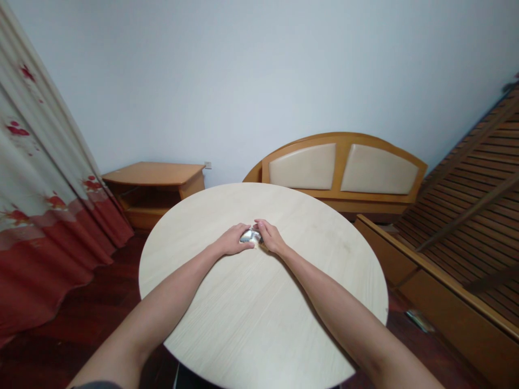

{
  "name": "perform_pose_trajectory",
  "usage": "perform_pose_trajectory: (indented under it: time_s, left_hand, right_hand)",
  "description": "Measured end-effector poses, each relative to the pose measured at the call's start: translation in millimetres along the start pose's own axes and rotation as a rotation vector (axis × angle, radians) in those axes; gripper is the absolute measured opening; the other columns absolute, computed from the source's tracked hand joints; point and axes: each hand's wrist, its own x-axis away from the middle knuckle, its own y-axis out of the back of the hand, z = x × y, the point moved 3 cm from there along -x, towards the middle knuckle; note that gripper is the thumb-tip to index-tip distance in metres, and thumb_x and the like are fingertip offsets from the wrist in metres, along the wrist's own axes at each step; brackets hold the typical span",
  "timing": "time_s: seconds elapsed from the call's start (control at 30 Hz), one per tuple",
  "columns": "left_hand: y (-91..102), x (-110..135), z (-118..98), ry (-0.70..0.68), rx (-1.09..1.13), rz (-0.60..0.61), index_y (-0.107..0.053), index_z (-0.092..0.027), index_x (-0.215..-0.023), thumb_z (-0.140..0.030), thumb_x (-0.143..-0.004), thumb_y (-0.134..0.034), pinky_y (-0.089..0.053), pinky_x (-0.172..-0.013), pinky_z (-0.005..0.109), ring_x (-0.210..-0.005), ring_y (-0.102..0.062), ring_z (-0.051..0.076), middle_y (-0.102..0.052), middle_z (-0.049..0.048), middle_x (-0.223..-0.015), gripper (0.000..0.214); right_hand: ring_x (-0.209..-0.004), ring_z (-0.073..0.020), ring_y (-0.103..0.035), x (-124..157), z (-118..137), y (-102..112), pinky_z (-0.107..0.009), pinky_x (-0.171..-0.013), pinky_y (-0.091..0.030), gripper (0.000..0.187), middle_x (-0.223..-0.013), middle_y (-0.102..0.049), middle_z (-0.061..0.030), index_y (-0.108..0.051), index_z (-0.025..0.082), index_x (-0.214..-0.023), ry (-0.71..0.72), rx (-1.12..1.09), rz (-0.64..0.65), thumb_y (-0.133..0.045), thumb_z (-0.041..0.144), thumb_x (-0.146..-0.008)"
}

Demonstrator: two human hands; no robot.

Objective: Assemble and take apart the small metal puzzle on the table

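Above the middle of the round table [259, 319], a small shiny silver-and-white object [250, 236] sits between my two hands; its kind is too small to make out. My left hand [234, 240] grips its left side, with the thumb in front and the fingers behind. From the right, my right hand [271, 236] curls its fingers around the other end, which looks darker. Part of the object is hidden by the right fingers. A small brownish patch shows just under the right hand, too blurred to name.
A low wooden cabinet [154, 174] stands behind the table on the left, beside floral curtains [52, 216]. At the back is a padded headboard [338, 162]. A wooden bed frame [405, 259] and slatted panel [478, 205] flank the table's right side.
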Motion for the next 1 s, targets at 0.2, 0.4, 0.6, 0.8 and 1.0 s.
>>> perform_pose_trajectory:
  time_s: [0.2,0.4,0.6,0.8,1.0]
  left_hand:
    - [-3.2,-0.9,8.2,-0.02,0.061,-0.018,-0.063,-0.016,-0.14,-0.055,-0.088,-0.08,-0.052,-0.108,0.047,-0.118,-0.065,0.032,-0.067,0.0166,-0.13,0.067]
    - [-1.6,-2.4,5.3,-0.042,0.098,-0.025,-0.066,-0.018,-0.138,-0.051,-0.087,-0.083,-0.054,-0.104,0.044,-0.112,-0.066,0.029,-0.069,0.0135,-0.122,0.062]
    - [-0.1,-2.2,3.2,0.007,0.099,-0.041,-0.068,-0.016,-0.134,-0.042,-0.092,-0.078,-0.054,-0.104,0.044,-0.112,-0.068,0.029,-0.071,0.0145,-0.123,0.051]
    - [2.9,-1.8,-3.1,0.055,0.093,-0.044,-0.069,-0.021,-0.135,-0.047,-0.099,-0.065,-0.051,-0.112,0.045,-0.121,-0.067,0.03,-0.071,0.0138,-0.132,0.044]
    - [12.4,7.0,5.7,0.071,0.095,0.1,-0.054,-0.017,-0.155,-0.066,-0.082,-0.08,-0.042,-0.125,0.05,-0.144,-0.055,0.037,-0.056,0.0195,-0.159,0.092]
  right_hand:
    - [-0.105,-0.024,-0.072,-0.9,-3.7,1.3,-0.039,-0.1,-0.054,0.065,-0.112,-0.078,-0.0117,-0.069,0.017,-0.128,-0.011,0.022,0.025,-0.033,0.068,-0.109]
    - [-0.106,-0.0235,-0.072,-1.5,-5.6,1.2,-0.038,-0.1,-0.054,0.066,-0.113,-0.078,-0.0115,-0.071,0.018,-0.124,-0.019,0.02,0.036,-0.033,0.069,-0.108]
    - [-0.104,-0.0232,-0.072,-1.0,-5.5,2.1,-0.038,-0.099,-0.056,0.066,-0.112,-0.078,-0.0111,-0.072,0.018,-0.124,-0.047,0.007,0.05,-0.035,0.071,-0.108]
    - [-0.106,-0.023,-0.072,0.0,-4.3,1.1,-0.039,-0.099,-0.056,0.07,-0.115,-0.078,-0.0117,-0.071,0.018,-0.126,-0.062,0.002,0.063,-0.035,0.075,-0.107]
    - [-0.11,-0.0255,-0.072,0.4,0.3,14.2,-0.042,-0.102,-0.056,0.062,-0.118,-0.078,-0.0132,-0.073,0.017,-0.127,-0.046,0.047,0.118,-0.045,0.069,-0.106]
